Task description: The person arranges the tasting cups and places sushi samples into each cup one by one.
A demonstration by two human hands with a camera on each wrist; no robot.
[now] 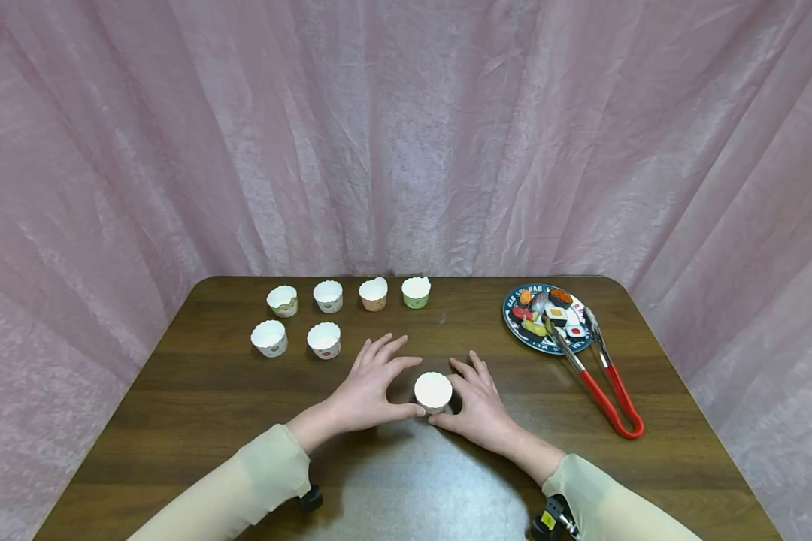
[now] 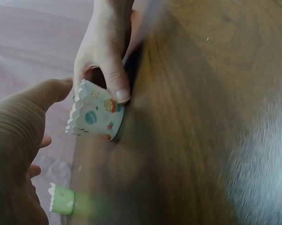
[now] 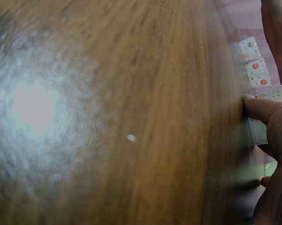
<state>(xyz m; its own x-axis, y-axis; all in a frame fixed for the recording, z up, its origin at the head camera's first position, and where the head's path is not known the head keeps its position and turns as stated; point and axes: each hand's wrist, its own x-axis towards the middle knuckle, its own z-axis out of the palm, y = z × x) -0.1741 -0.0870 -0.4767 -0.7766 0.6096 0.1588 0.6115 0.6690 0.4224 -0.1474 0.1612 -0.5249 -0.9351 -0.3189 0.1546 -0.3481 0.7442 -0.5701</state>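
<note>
A white paper baking cup (image 1: 433,392) with a scalloped rim stands between my two hands near the middle of the table. My right hand (image 1: 482,409) holds it from the right, thumb low on the near side. In the left wrist view the cup (image 2: 97,112) shows small printed pictures, with the right thumb against its wall. Fingers spread, my left hand (image 1: 372,392) is at the cup's left; its thumb tip is apart from the cup in the left wrist view. Part of the cup is hidden behind the right hand in the right wrist view.
Behind and left stand several more baking cups, including a green one (image 1: 416,293) and a front-row one (image 1: 324,340). At the right, red-handled tongs (image 1: 609,398) lean on a patterned plate (image 1: 514,330) of toy-like sushi pieces. A pink curtain (image 1: 406,135) hangs behind the table.
</note>
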